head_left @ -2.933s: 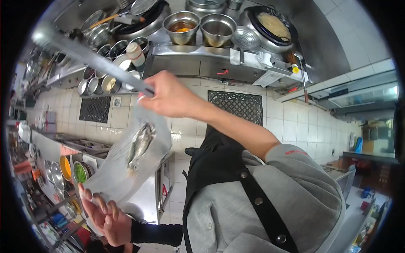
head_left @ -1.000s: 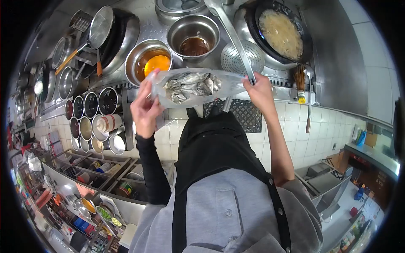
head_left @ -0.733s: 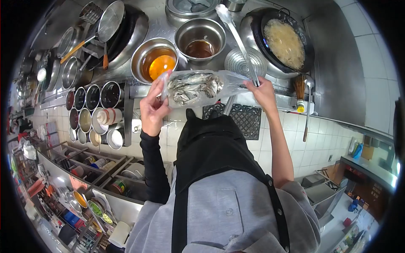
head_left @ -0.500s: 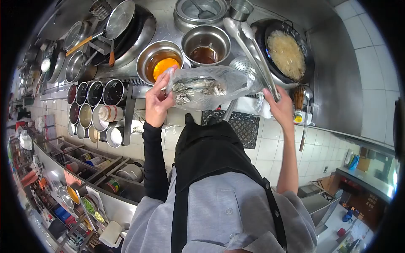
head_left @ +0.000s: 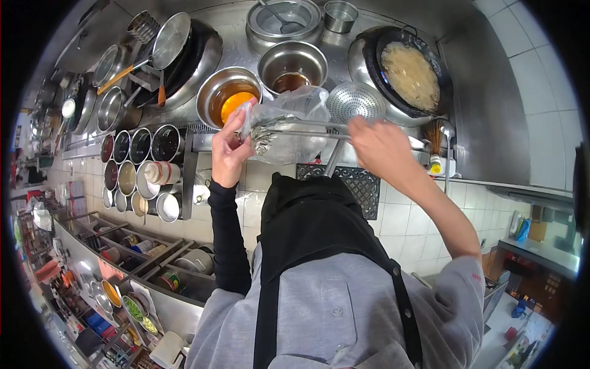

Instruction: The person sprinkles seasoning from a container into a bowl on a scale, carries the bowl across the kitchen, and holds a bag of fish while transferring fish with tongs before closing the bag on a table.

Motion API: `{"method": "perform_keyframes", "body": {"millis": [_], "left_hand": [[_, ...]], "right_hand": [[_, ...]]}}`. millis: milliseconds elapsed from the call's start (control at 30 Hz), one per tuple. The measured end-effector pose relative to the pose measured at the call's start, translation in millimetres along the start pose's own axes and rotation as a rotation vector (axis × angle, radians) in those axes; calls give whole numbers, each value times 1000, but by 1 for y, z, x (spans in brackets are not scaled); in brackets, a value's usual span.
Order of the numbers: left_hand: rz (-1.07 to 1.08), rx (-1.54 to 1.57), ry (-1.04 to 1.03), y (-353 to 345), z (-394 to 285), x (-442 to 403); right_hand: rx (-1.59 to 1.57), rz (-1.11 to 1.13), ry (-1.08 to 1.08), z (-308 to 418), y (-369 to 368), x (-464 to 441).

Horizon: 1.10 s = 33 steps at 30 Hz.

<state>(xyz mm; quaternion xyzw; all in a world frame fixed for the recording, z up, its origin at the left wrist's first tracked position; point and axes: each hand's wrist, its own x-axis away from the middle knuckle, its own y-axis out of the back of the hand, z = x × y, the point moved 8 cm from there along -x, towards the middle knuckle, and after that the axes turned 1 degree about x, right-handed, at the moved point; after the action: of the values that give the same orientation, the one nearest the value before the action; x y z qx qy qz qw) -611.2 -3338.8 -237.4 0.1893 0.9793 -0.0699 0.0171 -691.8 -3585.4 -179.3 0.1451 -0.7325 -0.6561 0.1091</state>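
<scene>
My left hand (head_left: pixel 228 154) pinches the rim of a clear plastic bag (head_left: pixel 301 147) and holds it up in front of the stove. Small silvery fish (head_left: pixel 264 135) lie in the bag, bunched near that hand. Metal tongs (head_left: pixel 307 126) are gripped in my right hand (head_left: pixel 384 147), their arms reaching leftwards into the bag as far as the fish. Whether the tips have closed on any fish I cannot make out. Just beyond my right hand rests a perforated metal skimmer (head_left: pixel 356 101).
At right, a wok (head_left: pixel 445 67) holds bubbling, frothy oil. Behind the bag stand a steel bowl with amber liquid (head_left: pixel 209 92) and a second steel bowl (head_left: pixel 292 56). Several sauce containers (head_left: pixel 140 141) are racked at left. A bamboo brush (head_left: pixel 433 141) hangs at the counter edge.
My right hand has swung left, bringing the tongs from upright by the wok to level inside the bag. The bag's far end has shifted, and the fish sit closer to my left hand.
</scene>
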Motion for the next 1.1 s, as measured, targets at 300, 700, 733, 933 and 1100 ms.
{"method": "perform_keyframes", "body": {"millis": [300,700,733,933,1100], "left_hand": [[21,-90,-9,-20,0,29],[24,-97,-26,-37,5,38],[26,-100,-40,-36,7,39],[-58,1,-58,-23,9,36],[-46,12,-70,-24,10,29]], "right_hand": [[111,86,117,1,-40,-41],[293,67,227,10,-65,-58],[305,48,228,9,-66,-60],[294,68,255,12,-65,-51],[289,37,231,11,-61,-54]]}}
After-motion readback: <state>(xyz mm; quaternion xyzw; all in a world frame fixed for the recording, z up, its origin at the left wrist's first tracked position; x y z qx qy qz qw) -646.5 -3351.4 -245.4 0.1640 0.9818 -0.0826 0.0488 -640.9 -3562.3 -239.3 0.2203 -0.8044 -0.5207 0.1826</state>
